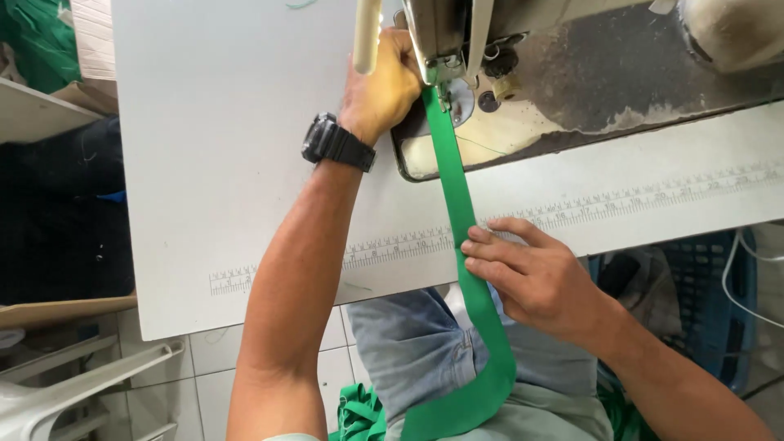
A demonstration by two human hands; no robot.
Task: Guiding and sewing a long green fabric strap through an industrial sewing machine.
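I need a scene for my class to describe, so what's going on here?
A person sits at a sewing machine on a white table. A green strip runs from under the presser foot, across the table edge, down to the lap. The left hand, with a black watch on its wrist, rests beside the needle area. The right hand presses its fingers on the strip at the table's edge.

This is a sewing workshop, because a big sewing machine (523, 49) sits on a white work table (229, 163) with a measuring ruler (392, 249) along its edge.
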